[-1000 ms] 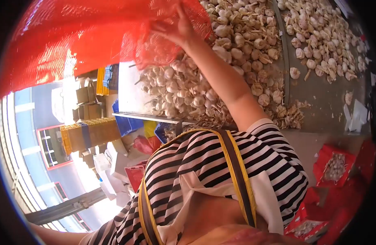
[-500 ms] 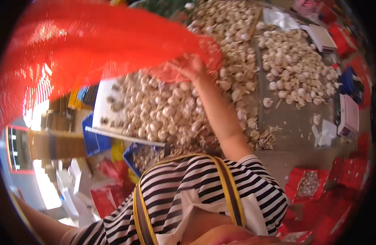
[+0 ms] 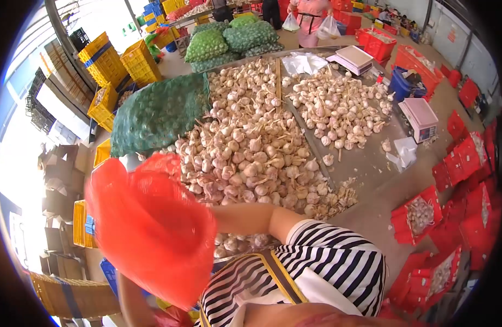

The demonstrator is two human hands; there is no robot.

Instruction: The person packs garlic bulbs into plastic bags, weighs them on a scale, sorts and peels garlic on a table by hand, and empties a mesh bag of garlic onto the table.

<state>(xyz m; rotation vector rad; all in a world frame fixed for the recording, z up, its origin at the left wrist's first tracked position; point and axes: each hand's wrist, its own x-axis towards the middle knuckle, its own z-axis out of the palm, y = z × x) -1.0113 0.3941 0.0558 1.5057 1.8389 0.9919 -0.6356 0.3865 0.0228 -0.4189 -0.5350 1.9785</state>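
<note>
A red mesh bag [image 3: 153,229], bunched and blurred by motion, hangs in the air at the lower left. My right forearm [image 3: 243,218] reaches leftward over the garlic and runs behind the bag, which covers my right hand. From below, my left forearm [image 3: 132,302] rises to the same bag; that hand is also covered. Neither hand's fingers show. Just beyond my arms, a large heap of garlic bulbs [image 3: 251,158] spreads over the metal table [image 3: 365,158]. A smaller garlic heap [image 3: 343,109] lies to the right, past a metal divider strip.
A full green mesh sack [image 3: 158,111] lies at the table's left. Scales [image 3: 420,117] stand along the right edge near a blue bin [image 3: 406,84]. Red crates [image 3: 417,215] fill the right floor; yellow crates [image 3: 106,57] are stacked left. A person in pink [image 3: 308,19] stands behind the table.
The red mesh bag, spread out wide before, has come down and bunched up at the lower left. My right hand has drawn back from over the garlic. The view has tilted up.
</note>
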